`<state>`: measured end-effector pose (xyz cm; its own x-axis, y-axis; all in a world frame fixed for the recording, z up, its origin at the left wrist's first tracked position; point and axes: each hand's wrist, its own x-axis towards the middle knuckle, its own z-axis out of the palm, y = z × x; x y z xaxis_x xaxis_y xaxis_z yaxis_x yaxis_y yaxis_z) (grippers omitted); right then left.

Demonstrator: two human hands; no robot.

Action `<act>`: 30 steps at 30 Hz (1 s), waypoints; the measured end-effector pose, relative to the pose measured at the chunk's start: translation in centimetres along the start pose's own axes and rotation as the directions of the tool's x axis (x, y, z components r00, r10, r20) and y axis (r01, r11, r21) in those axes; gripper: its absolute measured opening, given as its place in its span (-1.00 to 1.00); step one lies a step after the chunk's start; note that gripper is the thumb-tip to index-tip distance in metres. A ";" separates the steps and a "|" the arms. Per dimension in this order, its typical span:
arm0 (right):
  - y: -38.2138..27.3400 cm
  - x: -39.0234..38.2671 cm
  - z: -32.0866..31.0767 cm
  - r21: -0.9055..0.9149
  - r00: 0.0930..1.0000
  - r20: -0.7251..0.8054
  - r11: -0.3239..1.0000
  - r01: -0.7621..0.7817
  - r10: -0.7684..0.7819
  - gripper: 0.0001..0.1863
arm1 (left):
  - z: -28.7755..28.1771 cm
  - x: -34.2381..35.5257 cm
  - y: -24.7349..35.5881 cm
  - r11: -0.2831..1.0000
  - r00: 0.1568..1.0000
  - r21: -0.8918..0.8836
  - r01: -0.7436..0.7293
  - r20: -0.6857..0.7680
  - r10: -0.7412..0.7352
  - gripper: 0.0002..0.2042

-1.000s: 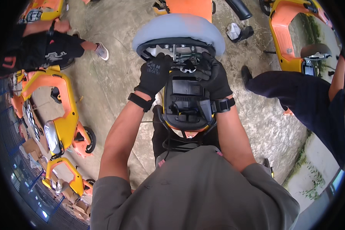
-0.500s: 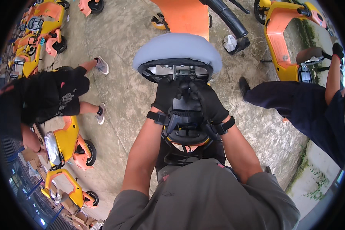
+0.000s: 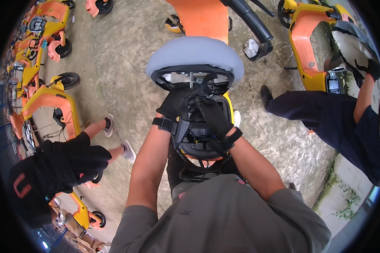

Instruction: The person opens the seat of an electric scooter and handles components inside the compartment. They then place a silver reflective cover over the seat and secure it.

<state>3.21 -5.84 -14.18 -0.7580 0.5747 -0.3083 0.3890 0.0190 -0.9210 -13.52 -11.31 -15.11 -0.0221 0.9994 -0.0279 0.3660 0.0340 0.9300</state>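
Observation:
Directly in front of me is an orange-and-yellow scooter, its grey seat [image 3: 194, 52] tipped up so that the dark frame of its underside faces me. My left hand [image 3: 174, 102], in a black glove, is at the seat's lower edge with its fingers bent together. Just beside it, my gloved right hand [image 3: 214, 116] is closed, its curled fingertips meeting the left ones. Whatever the fingers pinch is hidden between the gloves. A black curved loop [image 3: 206, 83] rises from between my hands against the seat frame. Below them lies the open black compartment [image 3: 198, 147] of the scooter.
A black handlebar grip [image 3: 253, 23] juts out beyond the seat. On the concrete floor lies a dark pouch with white stuffing [image 3: 252, 48]. One person [image 3: 71, 164] walks at left, another [image 3: 325, 109] stands at right by a scooter [image 3: 304, 46]. Several scooters [image 3: 55, 101] line the left.
My hands have shifted left, the right one also lower, and the black loop has come into sight. The person at left has walked nearer. At right, a pale-faced, dark-rimmed panel now stands raised.

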 end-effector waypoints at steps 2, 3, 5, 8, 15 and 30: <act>0.5 0.0 0.1 -0.044 0.998 0.003 0.997 0.065 -0.065 -0.67 | -0.1 0.0 0.2 0.975 0.998 0.214 -0.055 0.046 0.046 -0.62; 0.7 0.0 0.3 -0.107 0.974 -0.039 0.970 0.219 -0.224 -0.68 | 0.0 -0.1 -0.1 0.997 0.996 0.028 0.070 0.054 -0.072 -0.62; 0.7 -0.2 0.4 -0.173 0.923 -0.068 0.916 0.363 -0.379 -0.69 | 0.0 -0.2 -0.3 0.968 0.979 -0.157 0.197 0.081 -0.186 -0.61; 0.3 0.0 0.3 -0.136 0.948 -0.023 0.941 0.311 -0.317 -0.69 | -0.1 0.1 0.2 0.951 0.999 -0.307 0.035 0.020 -0.030 -0.64; -0.7 0.6 -1.5 0.035 0.991 0.120 0.998 0.060 -0.064 -0.76 | -0.1 0.1 0.1 0.397 0.878 -0.841 0.369 0.174 -0.446 -0.79; -2.4 0.8 -1.4 0.109 0.929 -0.343 0.977 0.185 -0.138 -0.81 | -1.4 0.5 -1.7 0.860 0.957 -0.420 0.289 0.099 -0.273 -0.82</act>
<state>2.41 -4.34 -11.89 -0.5785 0.8120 -0.0778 0.1820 0.0355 -0.9827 -15.43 -10.84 -16.16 -0.0286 0.9479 -0.3172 -0.0825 0.3140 0.9458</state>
